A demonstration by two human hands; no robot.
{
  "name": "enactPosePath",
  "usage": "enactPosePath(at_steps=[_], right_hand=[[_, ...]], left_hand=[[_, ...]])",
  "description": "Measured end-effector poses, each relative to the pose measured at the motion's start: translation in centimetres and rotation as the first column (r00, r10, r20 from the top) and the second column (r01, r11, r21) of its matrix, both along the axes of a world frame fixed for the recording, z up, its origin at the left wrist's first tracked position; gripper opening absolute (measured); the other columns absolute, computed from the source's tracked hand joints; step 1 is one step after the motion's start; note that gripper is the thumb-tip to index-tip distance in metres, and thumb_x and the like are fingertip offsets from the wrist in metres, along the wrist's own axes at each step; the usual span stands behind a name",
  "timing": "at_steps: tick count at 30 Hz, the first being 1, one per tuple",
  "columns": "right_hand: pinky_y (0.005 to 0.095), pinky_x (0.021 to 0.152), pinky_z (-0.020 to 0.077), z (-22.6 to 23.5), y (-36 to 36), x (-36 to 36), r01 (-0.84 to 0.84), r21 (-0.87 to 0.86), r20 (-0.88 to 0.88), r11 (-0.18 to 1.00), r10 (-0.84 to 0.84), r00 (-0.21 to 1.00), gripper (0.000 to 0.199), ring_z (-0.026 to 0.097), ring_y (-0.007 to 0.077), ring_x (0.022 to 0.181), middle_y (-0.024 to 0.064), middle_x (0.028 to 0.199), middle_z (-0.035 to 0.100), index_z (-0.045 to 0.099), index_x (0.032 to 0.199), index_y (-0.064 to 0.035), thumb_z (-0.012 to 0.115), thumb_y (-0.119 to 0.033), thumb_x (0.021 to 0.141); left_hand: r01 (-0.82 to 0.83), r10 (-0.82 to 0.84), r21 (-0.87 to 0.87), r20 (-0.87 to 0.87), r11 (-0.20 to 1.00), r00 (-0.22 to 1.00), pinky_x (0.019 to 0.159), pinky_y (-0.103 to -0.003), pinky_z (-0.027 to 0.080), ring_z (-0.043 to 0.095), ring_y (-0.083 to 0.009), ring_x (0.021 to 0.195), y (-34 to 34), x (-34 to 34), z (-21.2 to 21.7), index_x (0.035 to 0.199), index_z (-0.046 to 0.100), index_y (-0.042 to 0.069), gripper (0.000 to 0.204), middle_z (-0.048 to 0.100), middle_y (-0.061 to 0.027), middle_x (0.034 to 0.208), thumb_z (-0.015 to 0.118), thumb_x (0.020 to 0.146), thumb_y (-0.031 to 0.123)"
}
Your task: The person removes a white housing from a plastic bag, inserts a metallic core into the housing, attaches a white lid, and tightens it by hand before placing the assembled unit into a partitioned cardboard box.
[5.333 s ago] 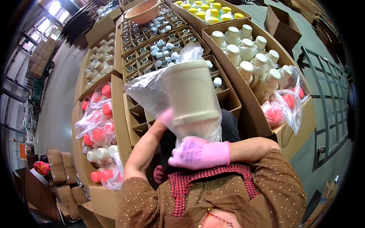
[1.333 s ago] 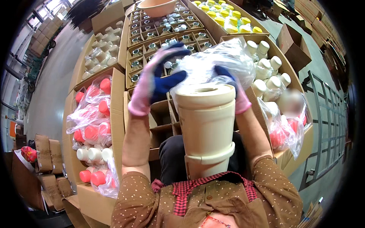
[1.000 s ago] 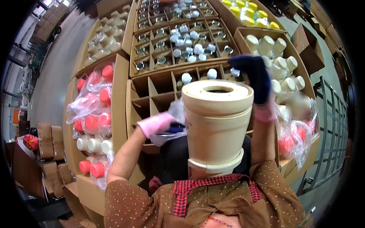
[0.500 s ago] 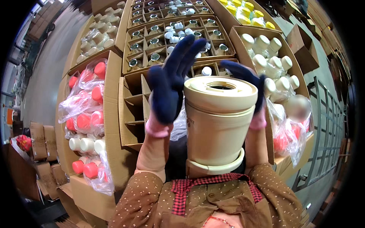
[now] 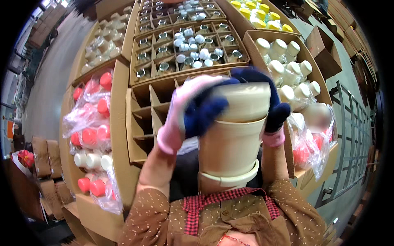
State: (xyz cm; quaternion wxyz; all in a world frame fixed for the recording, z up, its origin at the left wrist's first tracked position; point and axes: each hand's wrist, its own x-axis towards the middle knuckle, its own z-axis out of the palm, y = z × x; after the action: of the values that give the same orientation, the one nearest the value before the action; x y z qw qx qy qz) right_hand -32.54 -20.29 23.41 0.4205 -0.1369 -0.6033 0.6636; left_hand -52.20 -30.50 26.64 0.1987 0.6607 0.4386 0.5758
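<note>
Both hands grip top of cream tub stack (image 5: 232,139), upright axis, held close vs chest: left hand (image 5: 197,110) wraps rim's left, right hand (image 5: 273,108) clamps right; equally near.

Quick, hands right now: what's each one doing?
Left hand: closed on the top cup of the cream cup stack, gripping its left side.
Right hand: closed on the same top cup, right side.
</note>
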Motion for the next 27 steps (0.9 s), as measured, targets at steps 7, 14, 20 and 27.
enactPosePath(at_steps=[7,14,20,27], right_hand=[[0.0366,0.103,0.0455,-1.6,3.4,0.4,-0.011,-0.459,-0.316,0.888,-0.152,0.937,0.039,0.056,0.0222,0.12,0.0135,0.125,0.062,0.052,0.133,-0.0003,0.054,-0.019,0.099],[0.0311,0.085,0.0507,-7.7,3.0,-0.2,-0.017,-0.021,0.379,1.0,0.024,0.925,0.032,0.062,0.014,0.094,0.0076,0.102,0.066,0.06,0.111,-0.0037,0.072,-0.02,0.086],[0.0332,0.083,0.05,-7.1,2.9,-1.4,0.085,0.041,0.556,0.996,-0.093,0.826,0.033,0.063,0.0203,0.094,0.0125,0.102,0.067,0.061,0.108,0.0006,0.07,-0.025,0.088],[0.0341,0.081,0.0483,-6.0,2.6,-1.3,-0.011,0.278,0.477,0.96,-0.128,0.869,0.026,0.06,0.0211,0.089,0.0122,0.096,0.063,0.059,0.103,-0.0006,0.067,-0.019,0.087]], left_hand=[[0.104,0.451,-0.679,0.586,0.727,0.674,0.095,-0.029,0.046,0.062,-0.0161,0.104,3.1,-6.6,-12.6,0.122,0.063,0.0,0.038,0.068,-0.0113,0.112,0.046,0.103,0.028],[0.246,-0.152,-0.623,0.202,0.742,0.968,0.083,-0.028,0.052,0.066,-0.0116,0.095,1.1,-4.6,-9.3,0.113,0.069,-0.001,0.028,0.073,-0.0071,0.103,0.055,0.096,0.016],[-0.572,0.072,-0.343,-0.811,0.745,0.58,0.088,-0.045,0.053,0.064,-0.0337,0.106,11.1,-8.3,-20.2,0.13,0.052,0.007,0.037,0.06,-0.0203,0.121,0.055,0.094,0.013],[-0.54,-0.099,-0.383,-0.871,0.749,0.481,0.082,-0.048,0.053,0.064,-0.0385,0.101,11.5,-8.9,-21.3,0.122,0.051,0.01,0.034,0.06,-0.0211,0.11,0.049,0.089,0.003]])
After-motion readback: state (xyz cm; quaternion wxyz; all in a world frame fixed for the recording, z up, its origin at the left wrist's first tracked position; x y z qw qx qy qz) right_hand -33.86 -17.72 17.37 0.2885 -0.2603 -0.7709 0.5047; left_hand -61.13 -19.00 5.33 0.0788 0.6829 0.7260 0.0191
